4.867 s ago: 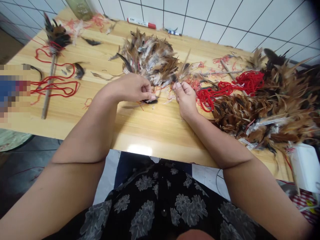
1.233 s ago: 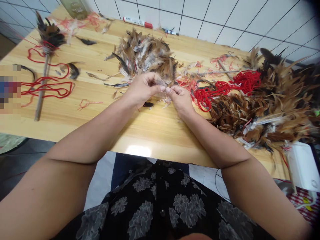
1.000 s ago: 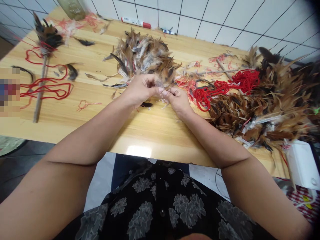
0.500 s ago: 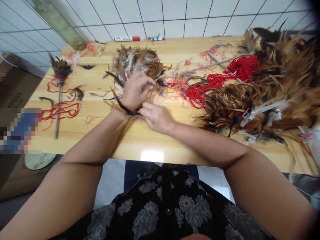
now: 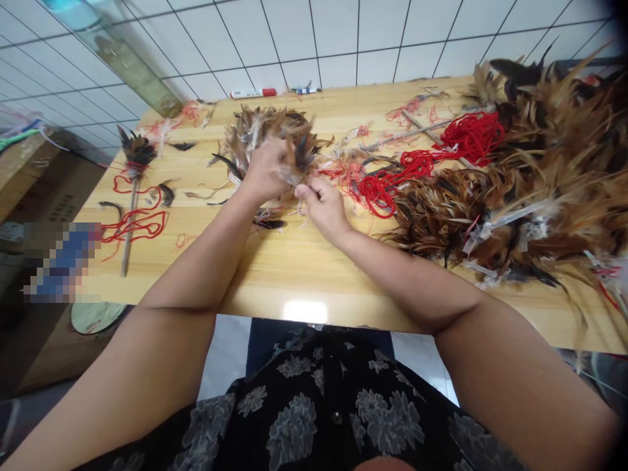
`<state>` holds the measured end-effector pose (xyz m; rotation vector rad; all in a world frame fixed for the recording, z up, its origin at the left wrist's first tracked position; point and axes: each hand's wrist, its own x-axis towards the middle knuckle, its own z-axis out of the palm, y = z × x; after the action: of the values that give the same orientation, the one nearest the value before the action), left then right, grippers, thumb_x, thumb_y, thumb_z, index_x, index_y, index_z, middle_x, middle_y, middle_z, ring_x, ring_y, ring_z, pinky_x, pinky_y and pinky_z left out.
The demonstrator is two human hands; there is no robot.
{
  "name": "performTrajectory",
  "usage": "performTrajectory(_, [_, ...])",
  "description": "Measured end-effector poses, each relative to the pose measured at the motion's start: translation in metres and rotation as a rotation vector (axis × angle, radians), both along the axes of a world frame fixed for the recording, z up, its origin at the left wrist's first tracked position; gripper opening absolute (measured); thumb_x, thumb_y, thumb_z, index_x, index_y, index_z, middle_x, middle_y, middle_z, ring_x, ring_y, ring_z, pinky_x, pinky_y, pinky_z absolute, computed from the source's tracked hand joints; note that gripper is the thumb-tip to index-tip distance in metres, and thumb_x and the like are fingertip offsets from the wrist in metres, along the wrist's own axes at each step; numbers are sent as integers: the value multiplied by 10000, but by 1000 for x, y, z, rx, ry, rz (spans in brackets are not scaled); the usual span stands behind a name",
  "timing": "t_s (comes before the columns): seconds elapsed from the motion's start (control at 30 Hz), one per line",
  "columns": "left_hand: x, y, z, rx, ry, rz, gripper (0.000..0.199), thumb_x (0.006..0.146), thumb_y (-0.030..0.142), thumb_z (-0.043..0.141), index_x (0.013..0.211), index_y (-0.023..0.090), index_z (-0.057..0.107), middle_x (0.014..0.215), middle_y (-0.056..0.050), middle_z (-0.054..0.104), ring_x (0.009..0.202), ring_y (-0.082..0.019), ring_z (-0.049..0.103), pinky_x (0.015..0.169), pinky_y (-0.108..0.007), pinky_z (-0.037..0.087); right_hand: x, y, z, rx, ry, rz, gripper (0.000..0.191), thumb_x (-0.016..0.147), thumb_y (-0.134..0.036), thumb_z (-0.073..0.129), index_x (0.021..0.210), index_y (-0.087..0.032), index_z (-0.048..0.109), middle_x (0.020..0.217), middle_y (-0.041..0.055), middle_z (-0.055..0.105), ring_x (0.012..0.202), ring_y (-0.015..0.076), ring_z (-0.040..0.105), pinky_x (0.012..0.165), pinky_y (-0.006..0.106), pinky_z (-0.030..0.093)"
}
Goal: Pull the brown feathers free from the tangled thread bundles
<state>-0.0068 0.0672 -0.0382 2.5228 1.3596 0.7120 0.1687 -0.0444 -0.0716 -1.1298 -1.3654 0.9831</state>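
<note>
Somewhat blurred, my left hand (image 5: 269, 169) is curled at the left side of a small tuft of brown and dark feathers (image 5: 303, 152). My right hand (image 5: 328, 208) is closed, its thumb pressed at the lower end of that tuft. Just behind my left hand lies a thick bundle of brown feathers (image 5: 275, 121), partly hidden by it. A loose dark feather (image 5: 269, 224) rests on the table below my hands. Red cord (image 5: 377, 195) lies in loops to the right of my right hand.
A large heap of brown feathers (image 5: 456, 209) covers the table's right side, with more red cord (image 5: 473, 136) on it. On the left lies a stick with dark feathers (image 5: 128, 229) tied on. Two markers (image 5: 252, 93) lie by the tiled wall, near a tall bottle (image 5: 137, 72).
My right hand has moved up and slightly right. The feathers that pointed left under my left wrist now stand up between my hands. My left fingers, stretched before, are now curled in.
</note>
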Motion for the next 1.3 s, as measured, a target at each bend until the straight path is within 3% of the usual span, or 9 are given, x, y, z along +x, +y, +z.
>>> performTrajectory(0.13, [-19,-33,11,-133,-268,23,266,1050,507,797,1031,276,668,901,-35,746,837,-261,714,786,-394,566,16,23,-15,30,153,-83,334,1166,-286,835,842,-241,770,897,-18,770,965,197,729,1008,358,592])
performTrajectory(0.37, [-29,-67,24,-189,-243,-14,104,1023,343,755,1044,243,776,874,-25,764,834,-261,724,835,-394,652,34,31,-33,132,-10,-159,350,1174,-412,834,869,-241,830,923,2,781,983,208,756,1017,382,622])
performTrajectory(0.57, [-33,-69,37,-273,-173,-206,118,1022,373,789,1018,258,816,863,-16,797,848,-274,787,868,-385,670,43,25,-29,103,-153,-135,416,1172,-556,848,901,-239,843,917,4,710,999,213,718,1039,389,610])
performTrajectory(0.7, [-30,-72,43,-291,-126,-299,104,1027,371,805,1009,273,835,876,-14,814,974,-308,861,987,-405,688,35,17,-17,23,-137,-47,519,1148,-616,882,814,-243,744,877,-3,662,991,215,671,1049,387,585])
performTrajectory(0.83, [-30,-70,38,-201,-107,-290,84,1019,310,787,1029,297,869,970,-35,865,1040,-326,871,1012,-448,688,24,9,-7,-55,-119,67,684,1115,-646,921,692,-251,556,768,-33,531,873,177,564,894,326,509])
performTrajectory(0.97, [-35,-61,29,-58,-74,-312,164,1006,286,732,1084,324,871,1065,-59,893,1019,-348,830,978,-542,675,24,9,-1,-150,-44,161,703,1083,-760,924,722,-256,594,713,-54,477,770,153,475,763,306,430])
performTrajectory(1.07, [-37,-57,25,20,-46,-335,168,1014,297,713,1062,351,865,1097,-75,891,1127,-381,808,1111,-636,670,27,12,2,-183,-2,211,738,1042,-795,958,712,-253,581,693,-61,478,725,133,432,725,302,398])
performTrajectory(1.17, [-36,-58,26,-1,-42,-310,151,1021,307,724,1016,365,863,1108,-92,871,1218,-418,824,1210,-689,658,28,14,0,-199,0,257,760,1012,-829,970,699,-252,587,659,-65,482,685,125,439,702,300,406])
performTrajectory(1.3, [-35,-61,30,-70,-88,-259,133,1019,333,743,958,374,854,1014,-90,825,1246,-432,830,1203,-647,672,30,19,-3,-225,55,243,724,1045,-839,932,756,-258,611,685,-48,571,673,132,508,682,295,471])
